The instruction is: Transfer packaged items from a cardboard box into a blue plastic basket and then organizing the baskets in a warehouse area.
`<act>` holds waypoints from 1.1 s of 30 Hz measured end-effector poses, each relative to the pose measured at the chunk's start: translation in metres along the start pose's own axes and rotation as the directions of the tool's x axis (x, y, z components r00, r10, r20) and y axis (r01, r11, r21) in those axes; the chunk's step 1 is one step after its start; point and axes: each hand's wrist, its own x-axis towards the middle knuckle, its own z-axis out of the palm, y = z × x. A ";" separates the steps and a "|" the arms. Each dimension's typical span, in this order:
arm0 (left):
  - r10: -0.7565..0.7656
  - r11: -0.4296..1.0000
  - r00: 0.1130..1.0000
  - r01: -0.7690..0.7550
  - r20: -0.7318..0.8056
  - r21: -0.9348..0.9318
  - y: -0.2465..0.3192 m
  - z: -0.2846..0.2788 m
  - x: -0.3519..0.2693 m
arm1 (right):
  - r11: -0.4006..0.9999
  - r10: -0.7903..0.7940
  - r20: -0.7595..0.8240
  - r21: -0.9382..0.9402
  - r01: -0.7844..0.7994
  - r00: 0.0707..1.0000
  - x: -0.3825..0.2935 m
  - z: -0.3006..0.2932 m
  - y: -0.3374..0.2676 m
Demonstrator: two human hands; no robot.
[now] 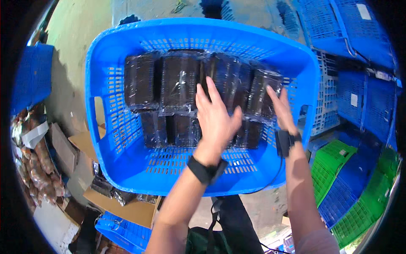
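A large blue plastic basket [203,187] with slotted walls lies before me. Inside, several dark brown blocks wrapped in clear plastic film [180,82] form a row along the far side, with more wrapped blocks [184,130] lower down on the near side. My left hand [215,116] is over the middle of the row, fingers spread, nothing held. At the right end, my right hand [282,109] rests its fingers on or beside the last wrapped block [265,92]; contact is hard to tell. Both wrists carry black straps.
Stacked blue crates [352,98] stand at the right, with green crates [333,162] below them. An open cardboard box [123,206] holding wrapped blocks sits at lower left, above a blue crate [123,231]. Plastic-bagged goods [39,162] lie at far left. A cable hangs from my right wrist.
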 end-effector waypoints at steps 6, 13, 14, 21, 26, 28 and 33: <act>-0.553 0.466 0.772 0.598 0.313 -0.652 -0.022 0.047 -0.023 | 0.465 -0.291 0.200 -0.825 0.321 0.936 -0.059 0.005 0.025; -0.388 -0.185 0.624 0.668 0.678 -0.721 -0.049 0.004 0.000 | 0.251 -0.408 0.353 -0.844 0.475 0.842 -0.028 0.006 0.031; -0.346 -0.211 0.630 0.670 0.696 -0.712 -0.047 -0.010 -0.014 | 0.185 -0.393 0.345 -0.879 0.440 0.853 -0.043 0.000 0.021; -0.262 0.868 0.886 0.043 -0.382 -0.495 -0.173 -0.214 -0.219 | 0.782 -0.244 0.484 -0.415 0.466 0.841 -0.290 0.163 -0.055; -0.694 0.719 0.411 0.419 -0.591 -0.554 -0.444 -0.272 -0.369 | 0.869 0.098 0.944 -0.236 0.435 0.315 -0.390 0.366 0.088; -0.728 0.613 0.296 0.685 -0.618 -0.394 -0.519 -0.301 -0.381 | 0.630 0.182 0.938 -0.342 0.697 0.296 -0.405 0.435 0.161; -0.843 0.309 0.216 0.944 -0.492 -0.114 -0.590 -0.307 -0.316 | 0.189 0.494 0.713 -0.647 0.738 0.498 -0.458 0.536 0.290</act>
